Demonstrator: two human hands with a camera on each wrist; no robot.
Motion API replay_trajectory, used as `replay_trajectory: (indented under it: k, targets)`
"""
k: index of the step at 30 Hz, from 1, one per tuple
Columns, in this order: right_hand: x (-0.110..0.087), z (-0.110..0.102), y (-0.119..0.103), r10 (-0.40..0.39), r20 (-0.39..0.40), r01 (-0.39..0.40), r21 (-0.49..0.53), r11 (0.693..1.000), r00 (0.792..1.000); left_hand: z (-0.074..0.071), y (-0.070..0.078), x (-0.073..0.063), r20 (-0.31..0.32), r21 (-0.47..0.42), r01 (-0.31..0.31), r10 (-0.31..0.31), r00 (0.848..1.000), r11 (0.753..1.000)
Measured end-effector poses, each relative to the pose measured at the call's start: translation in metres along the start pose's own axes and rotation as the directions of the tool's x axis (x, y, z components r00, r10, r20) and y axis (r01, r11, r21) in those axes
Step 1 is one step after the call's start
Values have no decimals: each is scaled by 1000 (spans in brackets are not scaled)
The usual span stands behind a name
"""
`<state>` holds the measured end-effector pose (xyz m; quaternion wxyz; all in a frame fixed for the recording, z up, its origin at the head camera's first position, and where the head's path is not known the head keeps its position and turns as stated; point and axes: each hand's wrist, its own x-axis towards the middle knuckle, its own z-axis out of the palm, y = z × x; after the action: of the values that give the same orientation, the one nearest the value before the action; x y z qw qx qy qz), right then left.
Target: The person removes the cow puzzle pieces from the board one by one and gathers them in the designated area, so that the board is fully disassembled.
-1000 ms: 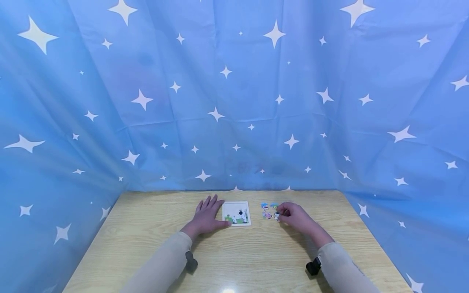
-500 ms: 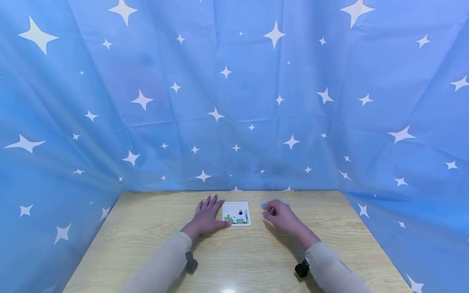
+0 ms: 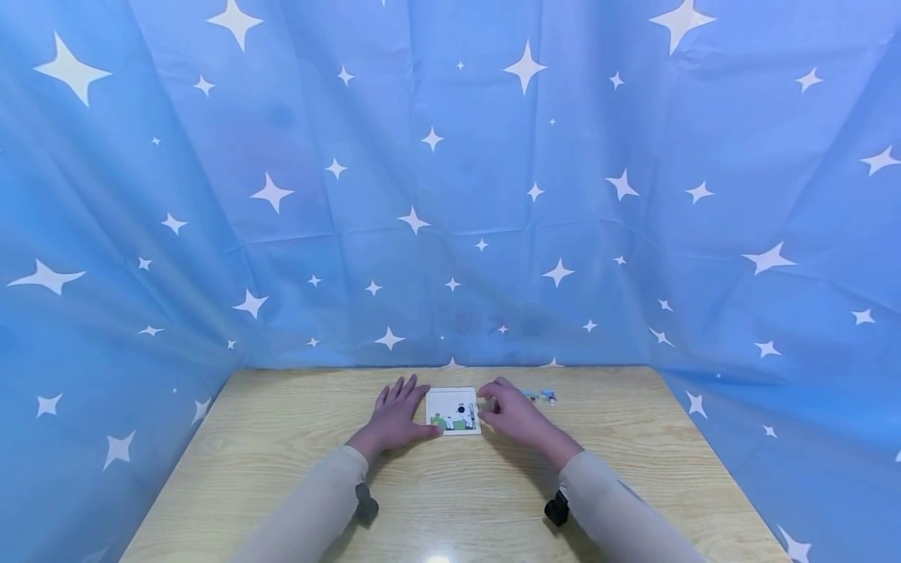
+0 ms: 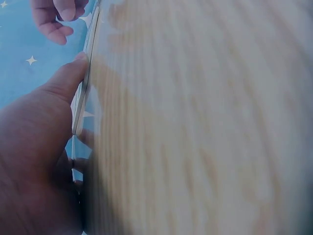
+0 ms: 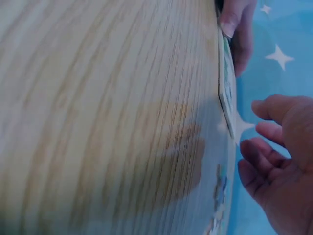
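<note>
A white square puzzle board lies on the table, its lower part showing a black-and-white animal over green. My left hand rests at its left side with fingers spread and straight. The left thumb touches the board's near left corner. Just off the right edge hovers my right hand, its fingers loosely bent. In the right wrist view a gap shows between thumb and fingers, and no piece is visible there. Behind this hand lie small coloured puzzle pieces; the hand hides some of them.
The wooden table extends to both sides and toward me. A blue curtain with white stars hangs behind its far edge and along the sides. Dark wrist cameras sit under both forearms.
My right hand has moved left from the loose pieces to the right edge of the puzzle board. The left hand and the board have stayed in place.
</note>
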<state>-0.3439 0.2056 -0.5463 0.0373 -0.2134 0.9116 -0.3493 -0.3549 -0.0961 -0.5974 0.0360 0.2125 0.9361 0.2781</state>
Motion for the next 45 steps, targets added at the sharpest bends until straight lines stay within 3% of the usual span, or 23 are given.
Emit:
replay_trajectory:
  k: [4, 8, 11, 21, 32, 45]
  targets:
    - [4, 4, -5, -21, 32, 22, -3, 1000, 999, -4, 4, -2, 18, 13, 19, -19, 1000, 1000]
    - [6, 6, -8, -39, 47, 40, -31, 999, 998, 6, -8, 3, -6, -17, -3, 3, 1000, 1000]
    - [8, 7, -9, -47, 59, 50, -47, 998, 997, 8, -9, 3, -18, -30, -11, 11, 1000, 999]
    - [19, 10, -13, -54, 157, 69, -94, 993, 986, -3, 3, -2, 5, -20, -3, 3, 1000, 1000]
    - [26, 7, -20, -14, 258, 40, -94, 995, 966, 7, -11, 4, -3, 9, 2, -2, 1000, 1000]
    - [25, 6, -18, -15, 278, 51, -121, 991, 961, 7, -5, 3, -10, 16, 7, -7, 1000, 1000]
